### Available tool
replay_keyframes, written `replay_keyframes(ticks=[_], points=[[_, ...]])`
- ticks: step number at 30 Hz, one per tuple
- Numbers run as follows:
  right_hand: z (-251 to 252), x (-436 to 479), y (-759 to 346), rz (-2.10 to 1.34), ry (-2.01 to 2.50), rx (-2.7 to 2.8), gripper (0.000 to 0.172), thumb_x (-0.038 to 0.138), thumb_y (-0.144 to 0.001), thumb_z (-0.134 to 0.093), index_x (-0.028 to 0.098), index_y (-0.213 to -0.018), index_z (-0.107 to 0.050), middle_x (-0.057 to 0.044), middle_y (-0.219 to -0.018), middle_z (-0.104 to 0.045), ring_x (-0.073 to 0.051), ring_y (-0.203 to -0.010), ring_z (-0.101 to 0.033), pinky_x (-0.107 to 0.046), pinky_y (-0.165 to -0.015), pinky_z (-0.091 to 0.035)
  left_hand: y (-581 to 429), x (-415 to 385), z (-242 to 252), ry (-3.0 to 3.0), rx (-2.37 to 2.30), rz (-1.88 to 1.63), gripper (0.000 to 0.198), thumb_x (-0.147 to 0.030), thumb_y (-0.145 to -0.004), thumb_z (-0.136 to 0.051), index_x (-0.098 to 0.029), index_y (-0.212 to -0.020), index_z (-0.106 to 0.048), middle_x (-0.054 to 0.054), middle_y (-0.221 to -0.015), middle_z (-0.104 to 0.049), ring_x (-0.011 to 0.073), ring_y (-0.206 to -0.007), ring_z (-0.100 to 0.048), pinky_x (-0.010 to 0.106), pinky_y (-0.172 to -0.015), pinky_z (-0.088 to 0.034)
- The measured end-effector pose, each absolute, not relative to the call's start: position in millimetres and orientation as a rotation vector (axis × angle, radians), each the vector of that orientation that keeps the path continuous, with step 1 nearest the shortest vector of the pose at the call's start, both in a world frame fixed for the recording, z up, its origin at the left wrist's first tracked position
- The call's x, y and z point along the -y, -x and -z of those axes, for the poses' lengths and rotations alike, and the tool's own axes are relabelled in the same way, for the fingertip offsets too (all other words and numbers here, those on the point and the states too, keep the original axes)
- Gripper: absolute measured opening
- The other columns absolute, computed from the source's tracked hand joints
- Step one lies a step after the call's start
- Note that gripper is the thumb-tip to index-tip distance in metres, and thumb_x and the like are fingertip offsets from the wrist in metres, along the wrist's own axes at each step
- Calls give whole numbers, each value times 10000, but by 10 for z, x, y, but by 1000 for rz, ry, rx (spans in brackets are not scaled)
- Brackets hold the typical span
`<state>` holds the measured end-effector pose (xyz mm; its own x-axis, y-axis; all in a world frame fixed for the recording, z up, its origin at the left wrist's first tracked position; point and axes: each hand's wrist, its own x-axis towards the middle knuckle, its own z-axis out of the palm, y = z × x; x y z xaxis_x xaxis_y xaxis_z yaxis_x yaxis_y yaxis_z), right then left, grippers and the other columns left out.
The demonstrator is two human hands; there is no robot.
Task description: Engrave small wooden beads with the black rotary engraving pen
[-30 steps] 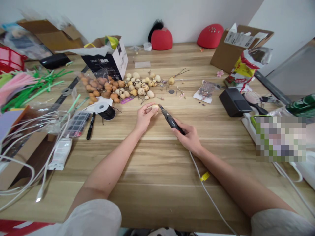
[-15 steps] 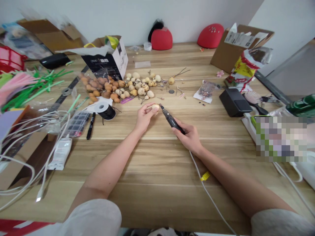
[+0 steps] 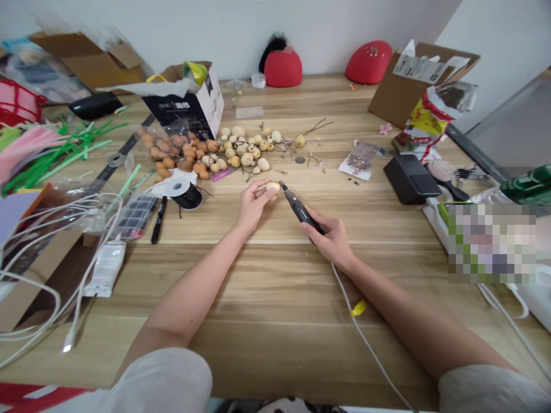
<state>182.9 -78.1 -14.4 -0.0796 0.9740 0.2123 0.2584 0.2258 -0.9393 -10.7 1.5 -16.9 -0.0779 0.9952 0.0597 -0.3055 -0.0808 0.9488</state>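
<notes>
Between the thumb and fingers of my left hand (image 3: pixel 253 203) is a small pale gourd (image 3: pixel 272 187), held over the middle of the table. My right hand (image 3: pixel 329 234) grips a dark rotary tool (image 3: pixel 300 210) by its body, its tip pointing up and left. That tip is at the gourd's right side; whether it touches, I cannot tell. A white cord (image 3: pixel 350 318) with a yellow tag runs from the tool down to the table's front. Beyond my hands lies a heap of pale gourds (image 3: pixel 247 155), some with dark marks, beside brown ones (image 3: pixel 189 155).
Left of my arm are a spool of black cord (image 3: pixel 187 195), a black marker (image 3: pixel 159 221), a compartment box (image 3: pixel 136 217) and tangled white cables (image 3: pixel 60 298). A small bag of dark bits (image 3: pixel 359 158) and a black box (image 3: pixel 411 179) stand to the right. Cardboard boxes line the back.
Almost nothing differs. The gourd in my left hand seems turned very slightly, and the tool stays at its right side.
</notes>
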Motion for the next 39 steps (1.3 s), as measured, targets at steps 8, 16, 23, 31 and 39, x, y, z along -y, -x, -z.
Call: replay_keyframes(ticks=[8,16,23,31,39], points=[[138,791,-1832,-938,1193,1564,418,326,-833,-649,197,-1221,-737,-55,-1286,-699,-316,-1219,-654,-452,-1058,-519,108,-28,187,-983,-979,-1443,512,-406,-568,-908,-193,-995,-723,61,-924,-785,155,-826,-723,283,-797,-530],[152,794,-1836,-933,1208,1579,414,340,-831,-649,197,-1209,-742,-53,-1300,-692,-310,-1217,-656,-428,-1055,-522,107,-17,171,-979,-983,-1438,512,-414,-565,-910,-194,-986,-720,67,-928,-785,165,-832,-724,289,-788,-532],[168,786,-1830,-914,1192,1570,386,334,-826,-659,203,-1176,-757,-67,-1276,-711,-307,-1190,-673,-406,-1028,-544,114,-26,192,-989,-990,-1436,521,-417,-576,-902,-189,-1007,-719,72,-940,-784,168,-829,-725,296,-795,-530],[168,784,-1832,-941,1194,1555,413,328,-829,-660,207,-1215,-739,-51,-1311,-679,-316,-1209,-660,-446,-1044,-533,111,-17,167,-979,-993,-1439,511,-416,-563,-907,-193,-981,-718,57,-909,-789,151,-795,-722,271,-768,-533],[150,793,-1829,-900,1180,1575,389,309,-828,-658,194,-1185,-757,-69,-1264,-712,-332,-1175,-679,-438,-993,-567,115,-21,184,-982,-998,-1434,527,-413,-578,-906,-178,-1011,-718,79,-938,-784,172,-834,-728,298,-802,-528]])
